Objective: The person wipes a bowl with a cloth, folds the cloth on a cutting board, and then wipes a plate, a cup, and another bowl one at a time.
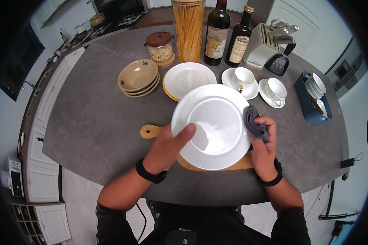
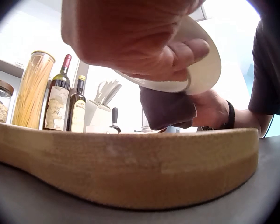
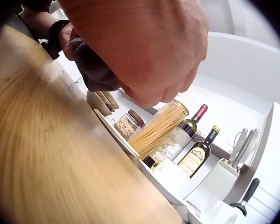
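A white plate (image 1: 221, 122) is held up over the wooden cutting board (image 1: 188, 164), its face tilted toward the head camera. My left hand (image 1: 167, 146) grips its left edge, thumb on the face and fingers behind; in the left wrist view those fingers show against the plate (image 2: 205, 60). At the right rim my right hand (image 1: 265, 149) holds a dark grey cloth (image 1: 255, 122), bunched against the plate's edge. The cloth (image 2: 165, 108) also hangs below the plate in the left wrist view. In the right wrist view the plate is hidden behind the right hand (image 3: 144, 51).
Behind are a stack of white plates (image 1: 190, 79), beige bowls (image 1: 138, 77) and two cups (image 1: 243, 77) on saucers. Farther back stand an oat jar (image 1: 159, 48), a pasta jar (image 1: 188, 32), two bottles (image 1: 215, 36) and a knife block (image 1: 259, 45). A blue bin (image 1: 310, 106) sits right.
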A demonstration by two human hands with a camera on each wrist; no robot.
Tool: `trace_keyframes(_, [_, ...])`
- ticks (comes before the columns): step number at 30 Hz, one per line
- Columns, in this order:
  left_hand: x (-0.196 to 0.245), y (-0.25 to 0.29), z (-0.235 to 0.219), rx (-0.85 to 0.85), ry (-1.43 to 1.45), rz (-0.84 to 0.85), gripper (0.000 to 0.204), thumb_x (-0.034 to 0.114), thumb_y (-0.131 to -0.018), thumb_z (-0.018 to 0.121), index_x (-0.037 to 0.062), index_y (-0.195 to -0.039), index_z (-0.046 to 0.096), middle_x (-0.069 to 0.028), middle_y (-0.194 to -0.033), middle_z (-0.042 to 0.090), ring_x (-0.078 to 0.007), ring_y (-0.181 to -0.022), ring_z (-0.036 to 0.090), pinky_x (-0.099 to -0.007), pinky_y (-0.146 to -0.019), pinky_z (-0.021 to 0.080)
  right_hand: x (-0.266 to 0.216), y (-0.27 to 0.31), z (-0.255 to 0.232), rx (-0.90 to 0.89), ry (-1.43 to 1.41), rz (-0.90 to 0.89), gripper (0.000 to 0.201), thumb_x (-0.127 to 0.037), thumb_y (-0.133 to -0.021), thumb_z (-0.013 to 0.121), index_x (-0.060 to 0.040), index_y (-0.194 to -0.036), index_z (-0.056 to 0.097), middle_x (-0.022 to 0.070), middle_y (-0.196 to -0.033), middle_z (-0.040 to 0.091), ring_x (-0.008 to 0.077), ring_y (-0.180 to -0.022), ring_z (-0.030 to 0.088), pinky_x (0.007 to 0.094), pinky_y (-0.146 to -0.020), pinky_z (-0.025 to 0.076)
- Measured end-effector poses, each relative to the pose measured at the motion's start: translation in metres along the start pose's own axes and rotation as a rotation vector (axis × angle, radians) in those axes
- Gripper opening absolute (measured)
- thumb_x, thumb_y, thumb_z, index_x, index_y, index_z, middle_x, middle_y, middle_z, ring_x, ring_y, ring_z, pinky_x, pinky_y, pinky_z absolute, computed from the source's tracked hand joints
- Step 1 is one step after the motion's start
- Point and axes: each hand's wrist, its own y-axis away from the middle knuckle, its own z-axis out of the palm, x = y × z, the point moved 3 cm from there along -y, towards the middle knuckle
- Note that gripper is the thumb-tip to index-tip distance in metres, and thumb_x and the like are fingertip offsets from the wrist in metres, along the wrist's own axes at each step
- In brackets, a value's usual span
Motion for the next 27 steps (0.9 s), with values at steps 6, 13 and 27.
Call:
trace_keyframes(6, [0.000, 0.000, 0.004, -0.092, 0.028, -0.100, 0.067, 0.048, -0.111, 0.066, -0.0016, -0.154, 0.054, -0.0103, -0.138, 0.069, -0.0159, -0.125, 0.067, -0.0339, -0.107, 0.054, -0.001, -0.009, -0.007, -0.074, -0.011, -0.022, 0.030, 0.004, -0.103, 0.059, -0.0040, -0.132, 0.056, 0.0041, -0.130, 0.062, 0.0089, -0.116, 0.056, 0.0261, -0.105, 0.044])
trace_keyframes(13, [-0.001, -0.004, 0.001, 0.017, 0.084, -0.074, 0.066, 0.050, -0.113, 0.061, -0.0035, -0.151, 0.055, -0.0131, -0.138, 0.071, -0.0205, -0.124, 0.070, -0.0370, -0.107, 0.057, -0.006, -0.007, 0.000, -0.054, 0.148, -0.076, 0.030, 0.001, -0.105, 0.057, -0.0017, -0.135, 0.056, 0.0068, -0.127, 0.063, 0.0121, -0.115, 0.058, 0.0281, -0.106, 0.045])
trace_keyframes(27, [0.007, -0.010, -0.011, 0.257, 0.228, 0.098, 0.064, 0.049, -0.114, 0.060, -0.0044, -0.148, 0.058, -0.0121, -0.137, 0.071, -0.0181, -0.123, 0.069, -0.0331, -0.106, 0.056, -0.032, 0.012, 0.030, -0.304, 0.574, -0.460, 0.063, -0.002, -0.069, 0.079, -0.0056, -0.132, 0.069, 0.0123, -0.089, 0.062, 0.0314, -0.072, 0.061, 0.0426, -0.064, 0.050])
